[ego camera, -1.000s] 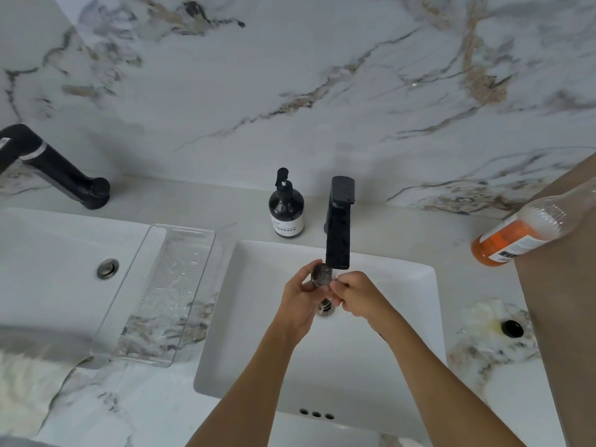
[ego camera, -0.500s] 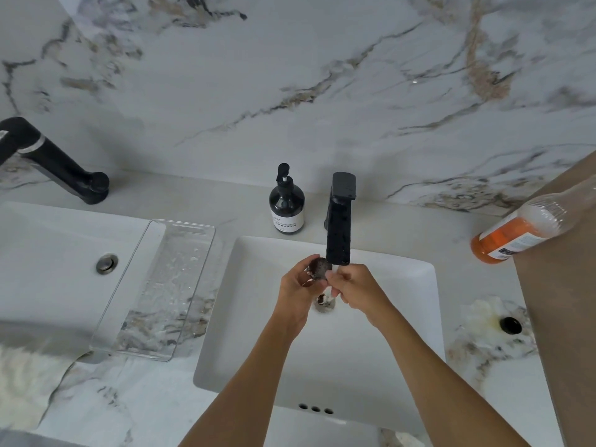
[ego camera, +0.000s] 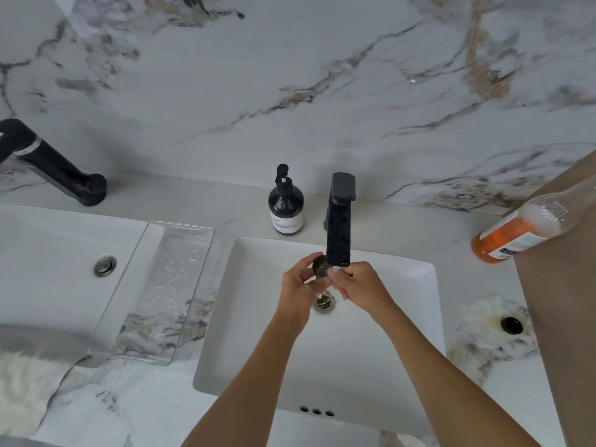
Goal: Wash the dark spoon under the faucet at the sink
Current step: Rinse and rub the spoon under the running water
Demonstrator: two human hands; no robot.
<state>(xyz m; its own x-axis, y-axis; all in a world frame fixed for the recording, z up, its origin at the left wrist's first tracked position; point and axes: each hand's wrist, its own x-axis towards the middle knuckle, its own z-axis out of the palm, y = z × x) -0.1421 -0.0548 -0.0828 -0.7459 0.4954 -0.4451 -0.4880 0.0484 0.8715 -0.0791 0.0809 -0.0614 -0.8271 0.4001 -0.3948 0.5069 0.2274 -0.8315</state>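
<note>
Over the white sink (ego camera: 403, 366), the round bowl of the dark spoon (ego camera: 320, 265) shows just under the spout of the black faucet (ego camera: 338, 221). My left hand (ego camera: 298, 285) curls around the spoon from the left and holds it. From the right, my right hand (ego camera: 359, 283) has its fingertips against the spoon's bowl. The handle is hidden inside my hands. Water at the spout is hard to make out. The drain (ego camera: 324, 303) lies directly below both hands.
A dark soap pump bottle (ego camera: 286, 208) stands left of the faucet. A clear plastic tray (ego camera: 154, 295) bridges the counter and a second sink (ego camera: 48, 269) with its own black faucet (ego camera: 54, 166). An orange-filled bottle (ego camera: 529, 230) lies on a brown surface at right.
Both hands with the spoon have stayed under the spout, shifting up slightly and rubbing around the bowl. The view has moved a little.
</note>
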